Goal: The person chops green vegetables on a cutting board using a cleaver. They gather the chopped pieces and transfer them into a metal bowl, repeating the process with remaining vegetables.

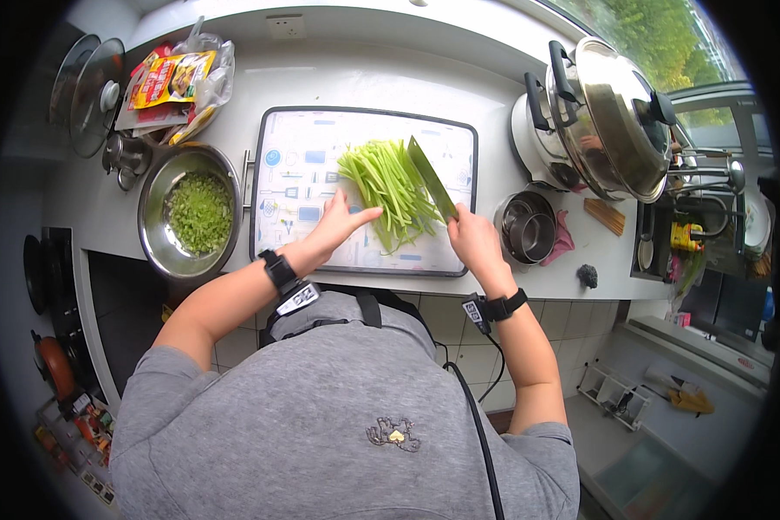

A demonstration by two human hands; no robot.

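Observation:
A bundle of thin green celery strips point(381, 186) lies on a white patterned cutting board point(290, 234) with a dark rim. My right hand point(474, 238) grips the handle of a kitchen knife point(432, 178), whose broad blade slants along the right side of the bundle. At the bundle's near left edge is my left hand point(338, 227), thumb and fingers spread apart, holding nothing. Some short loose pieces lie at the near end of the strips. Left of the board, a steel bowl point(152, 234) contains finely chopped green pieces point(199, 212).
Food packets and a plastic bag point(178, 87) lie at the back left, near glass lids point(100, 95). A large lidded steel pot point(607, 113) stands at the back right. Nested small steel bowls point(529, 230) sit right of the board, beside a pink cloth point(562, 238).

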